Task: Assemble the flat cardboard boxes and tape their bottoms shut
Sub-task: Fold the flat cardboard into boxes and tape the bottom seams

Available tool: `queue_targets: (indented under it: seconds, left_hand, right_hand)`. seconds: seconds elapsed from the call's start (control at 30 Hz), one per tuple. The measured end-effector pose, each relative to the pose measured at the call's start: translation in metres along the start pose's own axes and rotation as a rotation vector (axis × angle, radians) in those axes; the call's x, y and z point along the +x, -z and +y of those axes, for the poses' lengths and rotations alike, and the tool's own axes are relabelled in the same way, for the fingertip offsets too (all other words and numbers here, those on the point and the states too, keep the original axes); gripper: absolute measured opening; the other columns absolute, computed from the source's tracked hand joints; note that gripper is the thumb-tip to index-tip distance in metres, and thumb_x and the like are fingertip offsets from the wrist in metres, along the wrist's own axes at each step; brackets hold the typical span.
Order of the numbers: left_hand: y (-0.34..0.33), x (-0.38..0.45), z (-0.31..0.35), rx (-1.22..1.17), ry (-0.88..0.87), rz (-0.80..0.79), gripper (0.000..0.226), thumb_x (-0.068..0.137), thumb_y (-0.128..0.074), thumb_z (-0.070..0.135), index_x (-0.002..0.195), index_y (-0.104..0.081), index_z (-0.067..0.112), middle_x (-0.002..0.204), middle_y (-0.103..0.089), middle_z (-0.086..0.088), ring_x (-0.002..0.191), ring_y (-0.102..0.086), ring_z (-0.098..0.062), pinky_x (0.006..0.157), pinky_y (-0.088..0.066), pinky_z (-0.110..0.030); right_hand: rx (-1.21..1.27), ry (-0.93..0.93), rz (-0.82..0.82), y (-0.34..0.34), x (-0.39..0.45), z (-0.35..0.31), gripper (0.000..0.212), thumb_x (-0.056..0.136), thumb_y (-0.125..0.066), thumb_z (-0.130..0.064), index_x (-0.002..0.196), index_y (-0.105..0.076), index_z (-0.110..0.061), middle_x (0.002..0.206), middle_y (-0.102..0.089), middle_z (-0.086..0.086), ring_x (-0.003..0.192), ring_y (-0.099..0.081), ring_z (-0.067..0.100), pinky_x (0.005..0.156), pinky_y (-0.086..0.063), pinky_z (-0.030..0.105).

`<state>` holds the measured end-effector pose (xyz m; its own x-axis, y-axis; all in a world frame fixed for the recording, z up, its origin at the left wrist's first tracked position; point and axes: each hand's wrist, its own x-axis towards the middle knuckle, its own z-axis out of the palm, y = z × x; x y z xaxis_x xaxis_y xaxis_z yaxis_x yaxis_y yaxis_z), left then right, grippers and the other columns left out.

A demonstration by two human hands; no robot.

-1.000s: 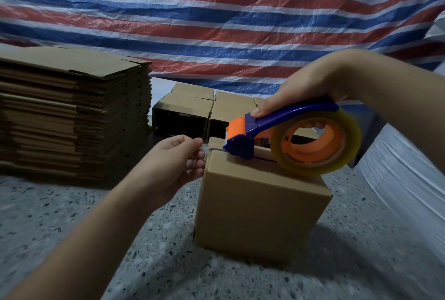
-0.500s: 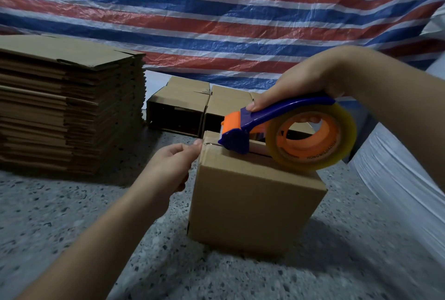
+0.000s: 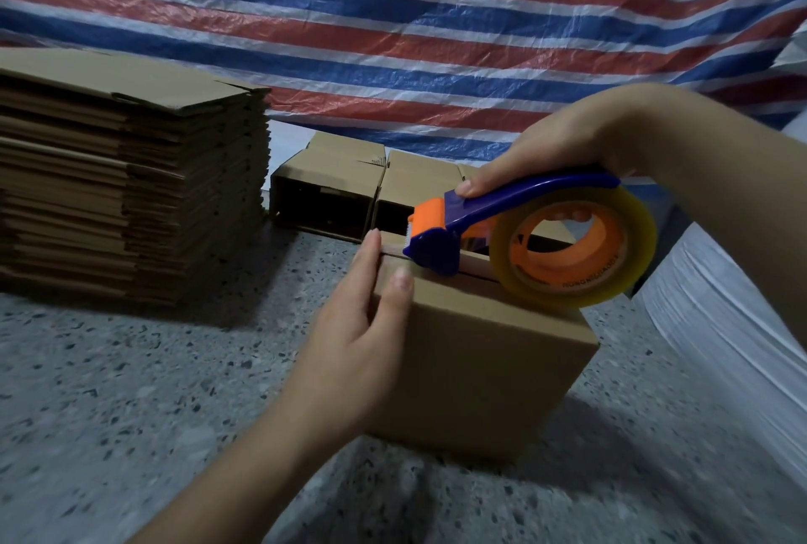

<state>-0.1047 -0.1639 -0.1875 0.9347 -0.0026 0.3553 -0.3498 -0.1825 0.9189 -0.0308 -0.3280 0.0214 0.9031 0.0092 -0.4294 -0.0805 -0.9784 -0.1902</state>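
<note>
An assembled cardboard box (image 3: 480, 369) stands on the speckled floor with its flap seam facing up. My right hand (image 3: 550, 150) grips a blue and orange tape dispenser (image 3: 502, 229) loaded with a clear tape roll (image 3: 576, 246); its head rests on the seam near the box's left edge. My left hand (image 3: 358, 334) presses flat against the box's left side, fingers straight, with the thumb on the top edge over the tape end.
A tall stack of flat cardboard boxes (image 3: 131, 176) stands at the left. Several assembled boxes (image 3: 332, 185) lie on their sides behind the one being taped. A white stacked bundle (image 3: 733, 325) is at the right. A striped tarp (image 3: 393, 19) hangs behind.
My left hand went from pinching the tape end at the box's edge to pressing flat on the box's left side. The dispenser stayed at the left end of the seam.
</note>
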Motion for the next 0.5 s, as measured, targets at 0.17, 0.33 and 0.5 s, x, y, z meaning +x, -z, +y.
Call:
queue_targets:
  seconds: [0.17, 0.33, 0.5]
  left_hand:
    - [0.0, -0.004, 0.002, -0.02, -0.005, 0.036, 0.076, 0.08, -0.034, 0.07, 0.151, -0.027, 0.044, 0.142, -0.03, 0.037, 0.113, -0.028, 0.035, 0.09, -0.026, -0.002]
    - [-0.001, -0.01, 0.006, 0.089, 0.019, 0.047, 0.076, 0.082, -0.029, 0.069, 0.153, -0.022, 0.041, 0.151, -0.032, 0.023, 0.133, -0.032, 0.005, 0.106, -0.029, -0.023]
    - [0.008, -0.004, 0.015, 0.46, -0.041, -0.022, 0.063, 0.097, -0.026, 0.06, 0.155, -0.008, 0.043, 0.152, -0.04, 0.013, 0.133, -0.041, -0.008, 0.094, -0.034, -0.025]
  right_hand:
    - [0.017, -0.007, -0.009, 0.001, 0.002, 0.002, 0.073, 0.052, -0.073, -0.067, 0.101, -0.071, -0.013, 0.075, -0.075, 0.005, 0.054, -0.068, 0.012, 0.045, -0.05, 0.023]
    - [0.008, -0.012, -0.02, 0.001, 0.001, 0.002, 0.073, 0.054, -0.072, -0.068, 0.101, -0.071, -0.012, 0.074, -0.075, 0.006, 0.053, -0.068, 0.012, 0.045, -0.05, 0.022]
    - [-0.003, -0.01, -0.008, -0.001, -0.002, 0.0, 0.076, 0.048, -0.074, -0.07, 0.099, -0.073, -0.014, 0.077, -0.076, 0.006, 0.056, -0.069, 0.012, 0.047, -0.051, 0.023]
